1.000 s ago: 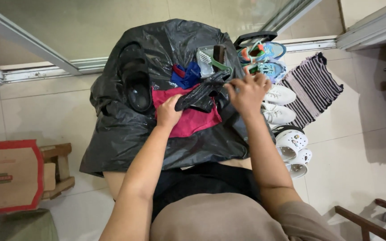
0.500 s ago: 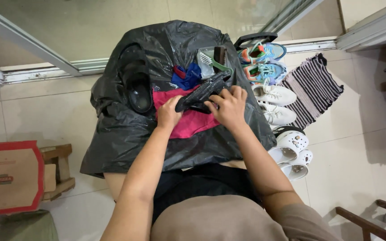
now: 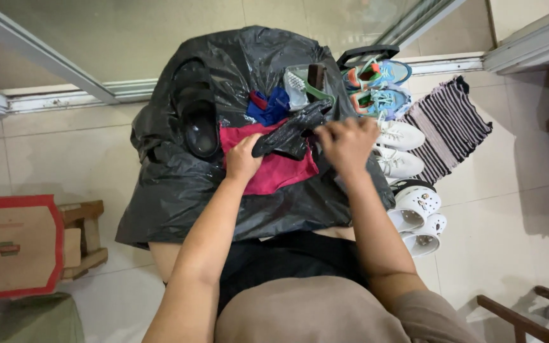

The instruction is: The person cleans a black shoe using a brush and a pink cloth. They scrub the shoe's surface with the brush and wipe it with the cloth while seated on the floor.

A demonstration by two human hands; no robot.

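On your lap's black bag (image 3: 179, 184), the dark cloth (image 3: 287, 134) slants far-right between your hands: left hand (image 3: 243, 159) pinches its near-left end, right hand (image 3: 347, 143) grips its far-right end

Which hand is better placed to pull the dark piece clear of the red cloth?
Probably the right hand: it grips the upper end of the dark piece. The left hand rests on the red cloth at the piece's lower end.
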